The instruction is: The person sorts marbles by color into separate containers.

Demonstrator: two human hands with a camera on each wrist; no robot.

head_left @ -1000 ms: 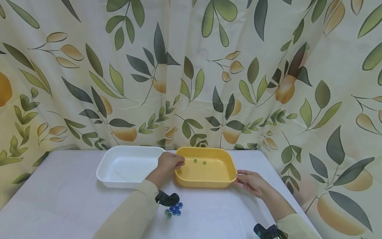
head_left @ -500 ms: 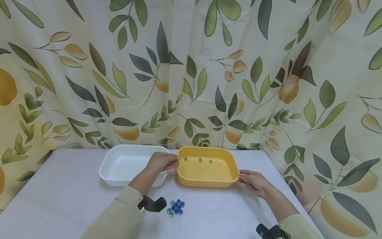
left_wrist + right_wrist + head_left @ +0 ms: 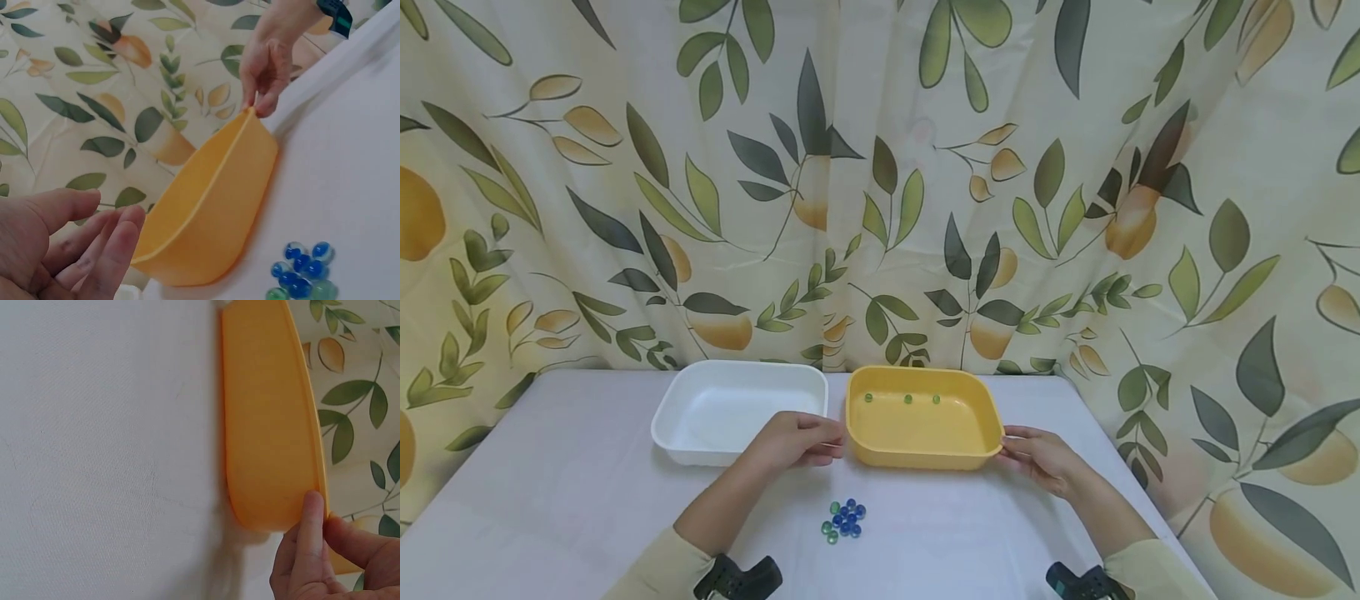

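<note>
My left hand hovers between the two basins, near the left end of the yellow basin, its fingers loosely bent. In the left wrist view its thumb and fingers stand apart with nothing between them. My right hand pinches the yellow basin's right rim, thumb and fingers on either side of the edge. Inside that basin lie a green marble at the left, a second green marble and a third green marble. A cluster of blue and green marbles rests on the cloth in front.
A white basin stands left of the yellow one, partly behind my left hand. Both sit near the back of a table with a white cloth. A leaf-patterned curtain hangs right behind the table.
My left hand has let go of a green marble in the yellow basin, where two showed before and three show now. It has drawn back left and nearer. My right hand keeps its hold.
</note>
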